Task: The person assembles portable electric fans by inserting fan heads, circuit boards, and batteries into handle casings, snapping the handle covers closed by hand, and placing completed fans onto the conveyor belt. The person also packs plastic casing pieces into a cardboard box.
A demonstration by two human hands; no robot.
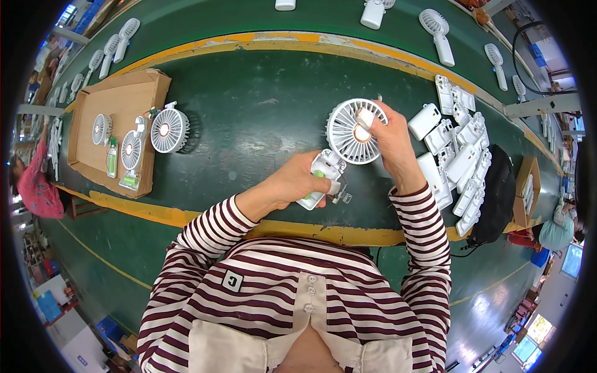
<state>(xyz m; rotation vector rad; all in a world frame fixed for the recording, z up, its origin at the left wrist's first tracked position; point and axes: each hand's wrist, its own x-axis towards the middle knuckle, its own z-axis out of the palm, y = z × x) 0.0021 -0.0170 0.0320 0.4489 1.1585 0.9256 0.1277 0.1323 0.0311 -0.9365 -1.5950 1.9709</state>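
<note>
A white handheld fan's round, slatted head point(346, 142) is gripped at its right side by my right hand point(395, 142), the thumb pressed on the front near the hub. Just below and to the left, my left hand point(291, 180) is wrapped round an opened white fan handle point(331, 163). Inside that handle a green battery point(319, 176) shows beside my thumb. Fan head and handle top meet or overlap; whether they are joined I cannot tell. A small part with thin wires point(343, 198) sticks out by my left fingertips. White coverings wrap both thumbs.
At left, a cardboard tray point(90, 133) holds fan parts, with a fan head point(170, 129) by its right edge. White handle shells point(463, 163) are heaped at right, beside black fabric point(496, 189) and a cardboard box point(528, 189). Fans point(437, 34) lie along the green strip beyond.
</note>
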